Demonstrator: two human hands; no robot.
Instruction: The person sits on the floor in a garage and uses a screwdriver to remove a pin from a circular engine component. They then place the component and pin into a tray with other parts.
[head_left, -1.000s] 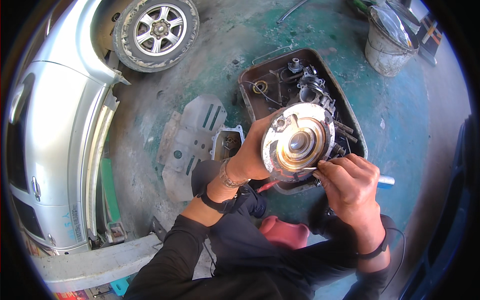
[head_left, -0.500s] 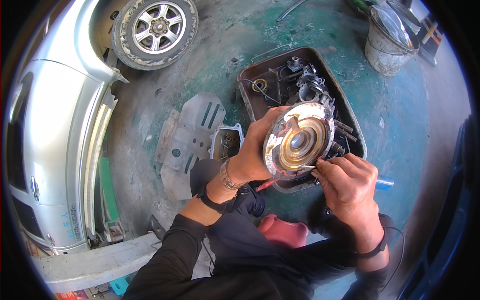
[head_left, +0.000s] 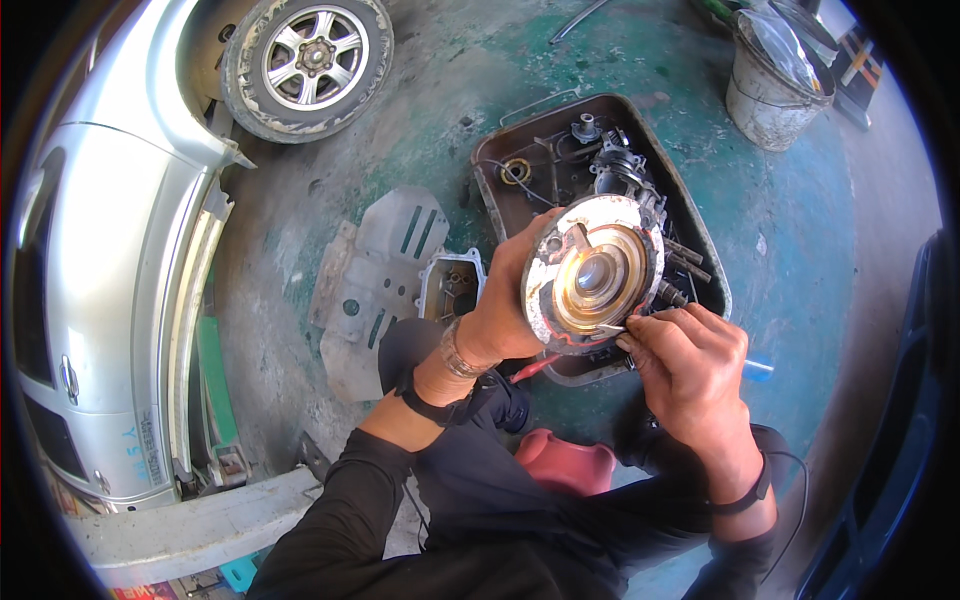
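Green-painted floor (head_left: 460,60) beside a silver vehicle (head_left: 130,290), bearing a metal tray (head_left: 512,145) of machine parts (head_left: 622,165). Over the tray's near end: a round metal housing (head_left: 598,270), left hand (head_left: 502,310) clamped on its left edge. Right hand (head_left: 690,360): fingers pinched together on a slender metal tool (head_left: 609,328) at the housing's lower rim.

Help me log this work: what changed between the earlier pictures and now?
The right hand has moved slightly left, bringing the thin tool a little further over the round metal part, whose tilt in the left hand has varied slightly. Neither has let go or taken hold of anything new. The tray, wheel and bucket stayed put.
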